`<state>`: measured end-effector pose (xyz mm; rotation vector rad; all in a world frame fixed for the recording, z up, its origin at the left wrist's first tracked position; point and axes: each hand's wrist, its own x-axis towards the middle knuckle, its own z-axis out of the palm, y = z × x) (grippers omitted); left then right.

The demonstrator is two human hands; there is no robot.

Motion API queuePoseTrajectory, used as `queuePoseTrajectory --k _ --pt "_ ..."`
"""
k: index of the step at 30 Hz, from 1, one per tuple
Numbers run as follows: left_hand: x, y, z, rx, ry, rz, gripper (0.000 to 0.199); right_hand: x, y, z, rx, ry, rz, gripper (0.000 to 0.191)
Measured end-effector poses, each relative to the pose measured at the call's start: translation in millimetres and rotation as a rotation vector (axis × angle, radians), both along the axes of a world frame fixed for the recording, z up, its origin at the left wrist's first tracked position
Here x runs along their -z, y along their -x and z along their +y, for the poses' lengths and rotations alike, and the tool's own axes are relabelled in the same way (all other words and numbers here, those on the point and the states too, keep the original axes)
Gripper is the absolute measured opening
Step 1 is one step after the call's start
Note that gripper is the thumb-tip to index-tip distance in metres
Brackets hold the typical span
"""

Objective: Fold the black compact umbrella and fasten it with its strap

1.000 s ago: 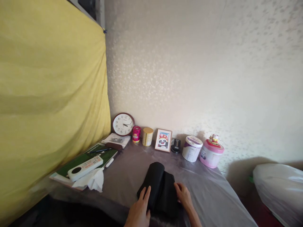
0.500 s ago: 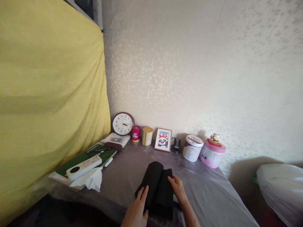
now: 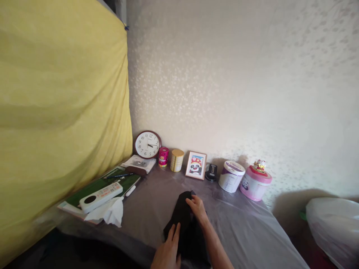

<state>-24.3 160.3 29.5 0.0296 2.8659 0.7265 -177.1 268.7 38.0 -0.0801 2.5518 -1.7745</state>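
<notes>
A black cloth point(image 3: 183, 220), folded into a narrow bundle, lies near the front edge of the table. My left hand point(image 3: 167, 249) rests on its near left part with the fingers stretched and slightly apart. At the far right end of the bundle, my right hand point(image 3: 197, 207) pinches the black fabric between thumb and fingers. The cloth's near end is dark and partly hidden by my hands and forearm.
Along the wall stand a clock point(image 3: 147, 144), a pink can point(image 3: 163, 157), a yellow-lidded can point(image 3: 177, 160), a panda picture point(image 3: 195, 165), a black device point(image 3: 211, 172), a white tub point(image 3: 231, 176) and a pink tub point(image 3: 255, 183). A green book point(image 3: 97, 185) and a tissue point(image 3: 108, 212) lie left.
My right hand has moved left and away from me, carrying the right part of the black cloth over toward the left part. My left hand stays on the cloth. The view has shifted slightly.
</notes>
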Motion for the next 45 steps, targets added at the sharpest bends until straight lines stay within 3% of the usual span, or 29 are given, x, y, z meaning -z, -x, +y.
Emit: queuePoseTrajectory --k 5,11,23,28,31,38,45 --pt "-2.6 2.8 -1.0 -0.008 -0.003 -0.049 0.083 6.4 2.1 -15.8 0.019 -0.153 -0.013 0.035" --pt "-3.0 0.2 0.9 -0.006 0.031 -0.040 0.080 9.3 -1.6 -17.1 -0.018 -0.340 0.046 0.033" --pt "10.2 -18.7 -9.3 -0.006 0.045 0.146 0.057 -2.1 -33.9 -9.7 -0.322 -0.221 0.203 0.025" --pt "2.7 -23.0 -4.5 0.010 0.137 0.238 0.047 -3.6 -43.8 -7.7 -0.451 -0.206 0.167 0.036" --pt "-6.5 -20.3 0.9 0.058 0.188 0.182 0.051 -7.5 -49.1 -8.5 -0.504 -0.241 0.153 0.041" --pt "-18.0 -10.5 9.8 0.077 0.221 0.037 0.065 -15.0 -58.1 -4.6 -0.557 -0.257 0.251 0.037" --pt "-2.7 -1.7 10.0 0.061 0.225 -0.032 0.074 2.5 -67.3 8.5 -0.475 -0.201 0.537 0.023"
